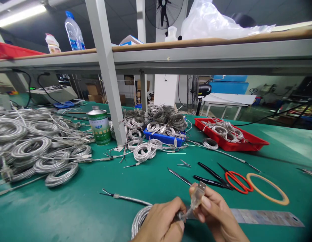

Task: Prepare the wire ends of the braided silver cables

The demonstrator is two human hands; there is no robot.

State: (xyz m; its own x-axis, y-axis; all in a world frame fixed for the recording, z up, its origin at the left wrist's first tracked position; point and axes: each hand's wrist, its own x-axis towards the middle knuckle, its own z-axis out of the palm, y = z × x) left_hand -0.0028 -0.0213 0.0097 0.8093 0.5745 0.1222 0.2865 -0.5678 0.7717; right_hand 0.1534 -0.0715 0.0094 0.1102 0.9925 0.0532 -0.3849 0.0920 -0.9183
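Observation:
Near the front edge of the green table, my right hand (pixel 216 210) pinches the clear plug of a USB cable (pixel 197 195), its metal end pointing up. My left hand (pixel 163 218) is closed on the same cable just behind the plug. The cable's silvery coil (pixel 140 220) lies partly under my left hand. Its other end, with stripped wires, stretches out to the left on the table. Beneath my right hand runs a steel ruler (pixel 269 217), partly hidden. A craft knife (pixel 180 176) lies just beyond my fingers.
Black-handled pliers (pixel 213 178), orange-handled scissors (pixel 238 181) and a tape roll (pixel 268 188) lie at the right. Coiled cables (pixel 32 144) pile up at the left. Farther back are a green can (pixel 99 126), a blue tray (pixel 163 137), a red tray (pixel 229 146) and a shelf post (pixel 105 74).

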